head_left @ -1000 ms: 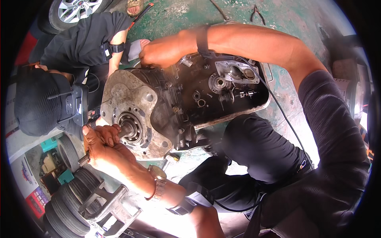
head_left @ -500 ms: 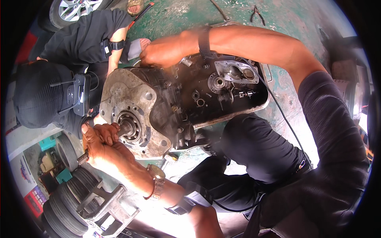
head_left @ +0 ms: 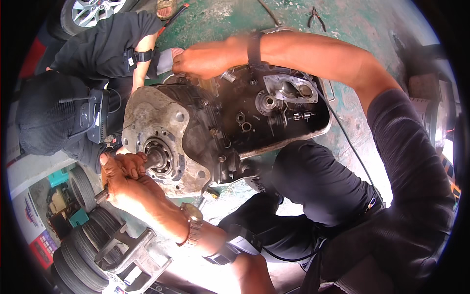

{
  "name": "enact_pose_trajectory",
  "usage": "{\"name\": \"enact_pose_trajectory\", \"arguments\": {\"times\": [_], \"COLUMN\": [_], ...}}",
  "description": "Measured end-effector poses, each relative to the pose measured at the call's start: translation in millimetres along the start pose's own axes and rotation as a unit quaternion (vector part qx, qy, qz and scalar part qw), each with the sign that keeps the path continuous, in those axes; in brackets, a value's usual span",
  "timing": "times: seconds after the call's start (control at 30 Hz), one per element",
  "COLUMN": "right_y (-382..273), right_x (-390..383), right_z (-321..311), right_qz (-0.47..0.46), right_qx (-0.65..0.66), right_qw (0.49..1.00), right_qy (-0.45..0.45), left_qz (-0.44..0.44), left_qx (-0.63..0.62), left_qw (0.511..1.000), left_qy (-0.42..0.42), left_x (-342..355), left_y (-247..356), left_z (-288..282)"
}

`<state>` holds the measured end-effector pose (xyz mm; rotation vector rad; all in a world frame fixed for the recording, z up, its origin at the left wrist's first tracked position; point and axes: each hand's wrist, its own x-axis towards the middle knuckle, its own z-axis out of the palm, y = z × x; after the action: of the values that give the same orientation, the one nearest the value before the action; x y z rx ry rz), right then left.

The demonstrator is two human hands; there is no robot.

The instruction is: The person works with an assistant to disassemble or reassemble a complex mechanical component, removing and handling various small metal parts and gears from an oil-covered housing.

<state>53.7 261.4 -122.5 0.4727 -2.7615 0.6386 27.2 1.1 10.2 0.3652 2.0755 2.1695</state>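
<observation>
A large gearbox housing (head_left: pixel 274 137) lies open, with a stained metal plate (head_left: pixel 191 147) on its left end and a bearing around a stub shaft (head_left: pixel 155 158) in the plate. My left hand (head_left: pixel 127 174) is closed round a metal bar (head_left: pixel 101 195), its fingers reaching to the stub shaft. My right hand (head_left: pixel 191 63) is curled at the housing's far left edge, and whatever its fingers grip is hidden. A flanged cover (head_left: pixel 289 89) and small shaft parts (head_left: pixel 301 116) sit in the housing.
A co-worker (head_left: pixel 49 117) in black crouches at the left, an arm behind the housing. Pliers (head_left: pixel 316 20) lie on the green floor. A cable (head_left: pixel 350 142) crosses at the right. Tyres (head_left: pixel 85 250), a metal bracket (head_left: pixel 142 247) and a wheel (head_left: pixel 95 11) stand at the left.
The housing's plate has shifted slightly left, and my left hand slightly with it. The co-worker's head has moved a little. My right hand stays at the housing's far edge.
</observation>
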Motion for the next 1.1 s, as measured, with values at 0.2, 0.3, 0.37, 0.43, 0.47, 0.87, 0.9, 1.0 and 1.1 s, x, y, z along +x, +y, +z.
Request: {"name": "enact_pose_trajectory", "arguments": {"times": [0.2, 0.3, 0.37, 0.43, 0.47, 0.87, 0.9, 1.0, 1.1], "right_y": [4.0, 3.7, 2.7, 0.9, -0.1, -9.3, -15.1, -30.0, -41.4], "right_x": [10.0, 11.1, 11.4, 12.3, 12.6, 20.9, 19.4, 16.6, 10.5], "right_z": [0.9, 2.8, 3.8, 4.9, 5.7, -18.4, -19.7, -19.9, -16.5], "right_qz": [-0.068, -0.070, -0.060, -0.046, -0.038, 0.010, -0.023, -0.043, -0.036], "right_qx": [0.022, 0.019, 0.001, -0.030, -0.033, -0.108, 0.039, 0.028, 0.001], "right_qw": [0.997, 0.997, 0.998, 0.998, 0.999, 0.969, 0.992, 0.991, 0.991], "right_qy": [-0.005, -0.007, -0.009, -0.011, -0.008, -0.222, -0.121, -0.121, -0.127], "left_qz": [-0.010, -0.014, -0.007, -0.005, -0.018, 0.134, 0.205, 0.188, 0.177], "left_qx": [-0.015, 0.001, -0.005, -0.004, -0.014, -0.007, 0.012, -0.016, 0.078], "left_qw": [1.000, 1.000, 1.000, 1.000, 1.000, 0.991, 0.978, 0.979, 0.980], "left_qy": [0.001, 0.018, 0.009, -0.006, 0.002, 0.010, 0.029, 0.072, 0.048], "left_x": [2.4, 0.4, -0.1, -2.1, -3.1, -0.1, 2.1, 2.0, -1.5], "left_y": [1.6, 1.6, 2.6, 5.5, 7.2, -12.1, -12.9, -12.8, -14.4], "left_z": [0.2, 2.2, 5.8, 9.2, 10.7, 13.6, 16.9, 24.6, 28.5]}}
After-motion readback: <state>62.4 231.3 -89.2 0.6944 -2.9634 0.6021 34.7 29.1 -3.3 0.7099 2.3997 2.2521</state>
